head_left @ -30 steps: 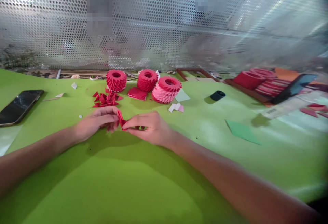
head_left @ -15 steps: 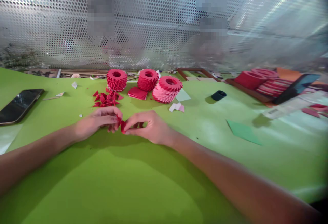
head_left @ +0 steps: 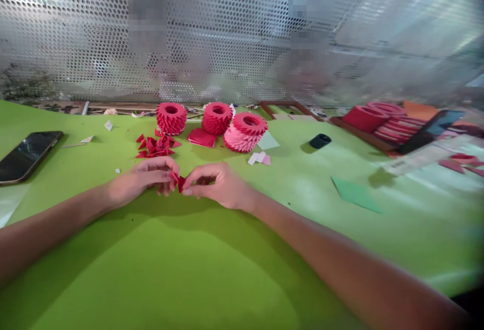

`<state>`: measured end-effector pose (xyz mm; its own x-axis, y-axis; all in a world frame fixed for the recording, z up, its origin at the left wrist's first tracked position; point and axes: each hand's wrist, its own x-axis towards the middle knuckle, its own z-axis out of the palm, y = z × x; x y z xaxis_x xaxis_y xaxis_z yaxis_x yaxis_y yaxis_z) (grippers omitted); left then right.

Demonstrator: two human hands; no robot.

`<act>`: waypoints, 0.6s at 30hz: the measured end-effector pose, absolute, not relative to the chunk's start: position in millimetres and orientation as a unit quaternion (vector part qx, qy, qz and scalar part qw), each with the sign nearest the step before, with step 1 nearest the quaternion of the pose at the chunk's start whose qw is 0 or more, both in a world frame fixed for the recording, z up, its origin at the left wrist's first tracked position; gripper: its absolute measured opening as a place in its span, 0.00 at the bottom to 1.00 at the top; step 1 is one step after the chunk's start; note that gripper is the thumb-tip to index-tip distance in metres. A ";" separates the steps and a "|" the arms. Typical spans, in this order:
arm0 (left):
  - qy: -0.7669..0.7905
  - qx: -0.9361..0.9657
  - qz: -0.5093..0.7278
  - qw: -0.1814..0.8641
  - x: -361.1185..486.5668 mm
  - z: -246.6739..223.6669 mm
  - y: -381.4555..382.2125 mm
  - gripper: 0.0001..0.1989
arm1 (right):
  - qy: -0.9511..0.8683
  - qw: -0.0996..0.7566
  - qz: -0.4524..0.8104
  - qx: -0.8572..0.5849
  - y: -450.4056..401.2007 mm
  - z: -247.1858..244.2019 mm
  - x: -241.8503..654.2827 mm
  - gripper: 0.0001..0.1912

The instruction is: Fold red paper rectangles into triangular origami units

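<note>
Between my hands is a small folded piece of red paper (head_left: 180, 183), with pointed corners showing. My left hand (head_left: 145, 178) pinches it from the left with thumb and fingers. From the right, my right hand (head_left: 214, 185) has its thumb and forefinger closed at the paper's edge. Just beyond my left hand lies a pile of folded red paper triangles (head_left: 157, 145). A stack of red paper squares (head_left: 202, 137) sits to the right of that pile.
Three ring-shaped red and pink paper pieces, the nearest one (head_left: 245, 133) pink below, stand behind. A phone (head_left: 30, 156) lies at left. To the right are a black cylinder (head_left: 320, 141), a green paper sheet (head_left: 355, 195) and a brown tray (head_left: 363, 136) holding red rolls.
My right thumb and forefinger have shifted slightly on the red paper, and its folds look a little more spread. My left hand keeps its hold almost unmoved.
</note>
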<state>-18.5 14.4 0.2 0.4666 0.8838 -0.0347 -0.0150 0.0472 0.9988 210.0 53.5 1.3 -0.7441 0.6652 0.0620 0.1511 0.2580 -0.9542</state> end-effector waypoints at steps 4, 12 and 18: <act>0.371 0.581 0.369 0.623 -18.3 -0.5 13.5 0.05 | -0.720 0.257 0.586 -0.268 50.5 0.1 206.2 0.13; 0.376 0.596 0.371 0.605 -15.9 -0.7 14.4 0.07 | -0.696 0.299 0.595 -0.270 50.0 -4.4 203.1 0.15; 0.434 0.671 0.317 0.511 -4.8 1.4 9.6 0.14 | -0.692 0.307 0.586 -0.288 52.9 -6.3 204.5 0.19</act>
<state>-4.8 9.6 1.4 0.4229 0.9060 -0.0179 0.2577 -0.1013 0.9609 204.5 52.9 -6.3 -0.6448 0.7594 0.0871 0.0390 0.1464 -0.9885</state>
